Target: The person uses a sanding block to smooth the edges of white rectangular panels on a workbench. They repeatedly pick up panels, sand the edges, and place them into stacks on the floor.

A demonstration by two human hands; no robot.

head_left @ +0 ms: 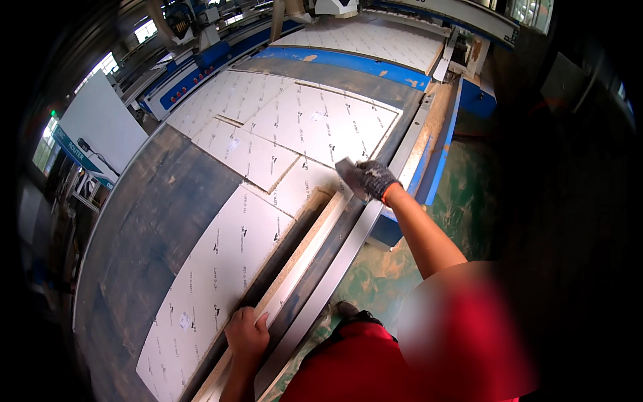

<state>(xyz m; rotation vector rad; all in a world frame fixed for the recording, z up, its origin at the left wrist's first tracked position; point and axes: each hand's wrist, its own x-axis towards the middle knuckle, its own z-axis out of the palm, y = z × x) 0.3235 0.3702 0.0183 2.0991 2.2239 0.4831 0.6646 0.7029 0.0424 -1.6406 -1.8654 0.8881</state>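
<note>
Steadying, apparently, a narrow white-and-brown board strip [301, 260] along the dark table's [167, 208] right edge, the bare left hand [247, 336] curls over it, the gloved right hand [376, 179] grips a grey block [350, 178], and proceeding likely needs firm bracing.

Left hand [248, 333]: bare, back turned up, fingers curled together in a hold, with my thumb [262, 321] set apart on their right.
Left forearm [239, 379]: bare, coming in short from the lower edge and pointing nearly straight ahead.
Right hand [376, 179]: dressed in a dark grey knit glove, closed in a grip and pointing left; single fingertips are hard to make out.
Right wrist [390, 193]: ringed by the glove's orange cuff.
Right forearm [427, 232]: bare, stretched forward and slanting leftward.
Reach: hands well apart, my right much farther out, my left nearer my red-clothed torso [358, 365].
</note>
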